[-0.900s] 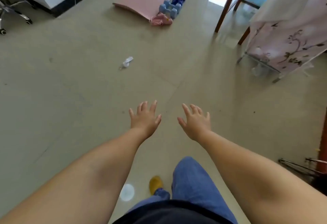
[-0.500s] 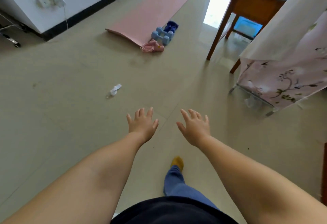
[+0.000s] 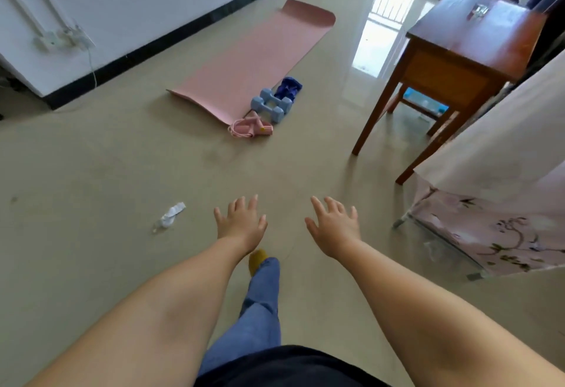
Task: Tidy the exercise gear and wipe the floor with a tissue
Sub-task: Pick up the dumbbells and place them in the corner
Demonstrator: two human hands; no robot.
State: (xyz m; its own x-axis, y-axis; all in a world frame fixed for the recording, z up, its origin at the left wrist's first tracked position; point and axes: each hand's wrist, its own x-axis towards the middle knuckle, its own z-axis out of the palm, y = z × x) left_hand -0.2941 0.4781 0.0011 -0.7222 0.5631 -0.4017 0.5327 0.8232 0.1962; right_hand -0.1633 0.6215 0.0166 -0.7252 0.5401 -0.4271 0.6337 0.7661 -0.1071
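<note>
A pink exercise mat (image 3: 253,59) lies unrolled on the floor ahead, along the wall. At its near right corner sit two light blue dumbbells (image 3: 272,104), a dark blue cloth item (image 3: 289,87) and a pink skipping rope (image 3: 251,128). A crumpled white tissue (image 3: 171,214) lies on the floor to the left of my hands. My left hand (image 3: 240,223) and my right hand (image 3: 334,226) are stretched out in front of me, fingers spread, holding nothing and well short of the gear.
A wooden table (image 3: 464,59) stands at the right with a blue box (image 3: 426,100) under it. A flowered fabric wardrobe (image 3: 501,203) is at the near right. A white wall with a black skirting (image 3: 171,40) runs along the left. My leg in jeans (image 3: 260,298) steps forward.
The view has tilted up, showing the whole mat and table. The tissue and gear now sit lower in the view. Both hands stay spread and empty.
</note>
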